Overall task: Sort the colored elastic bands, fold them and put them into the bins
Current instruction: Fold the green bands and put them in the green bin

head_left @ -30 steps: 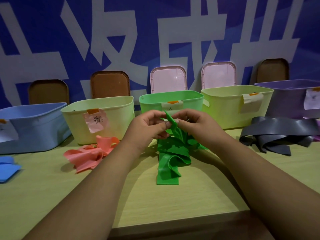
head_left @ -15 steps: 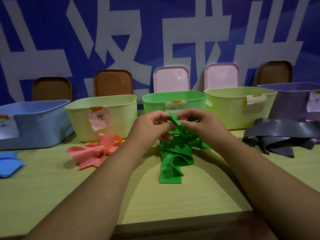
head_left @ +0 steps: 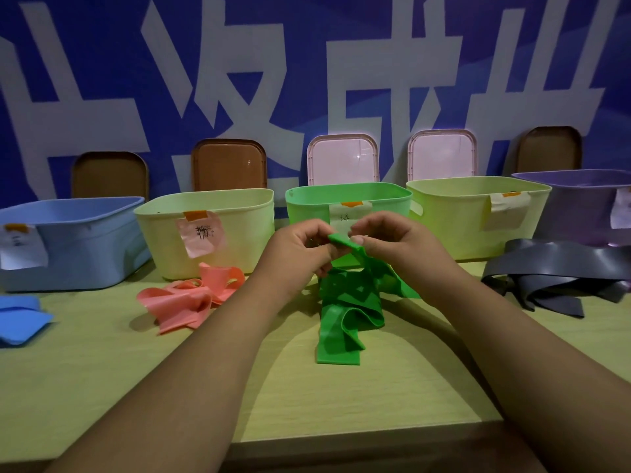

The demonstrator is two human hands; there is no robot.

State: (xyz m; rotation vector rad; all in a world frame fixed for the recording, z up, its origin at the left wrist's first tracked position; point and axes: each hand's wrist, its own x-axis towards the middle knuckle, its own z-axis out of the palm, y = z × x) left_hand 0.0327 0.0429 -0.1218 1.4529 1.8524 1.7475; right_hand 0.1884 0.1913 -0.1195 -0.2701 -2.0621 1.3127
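A green elastic band (head_left: 348,302) lies bunched on the table in front of the green bin (head_left: 348,199). Its upper end is lifted off the heap. My left hand (head_left: 297,252) and my right hand (head_left: 392,244) both pinch that raised end between thumb and fingers, close together, just in front of the green bin's label. The rest of the band hangs down and trails toward me. A pink band pile (head_left: 191,298) lies to the left, a blue band (head_left: 20,317) at the far left, and a dark grey band pile (head_left: 560,271) to the right.
Several open bins stand in a row along the back: blue bin (head_left: 75,244), pale yellow bin (head_left: 211,230), green, lime bin (head_left: 478,213), purple bin (head_left: 587,203). Lids (head_left: 228,163) lean on the blue wall behind. The table's front edge (head_left: 341,435) is near me.
Both hands have kept pinching the green band's top end and worked it slightly; the raised end now lies flatter between the fingers. The view has shifted a little.
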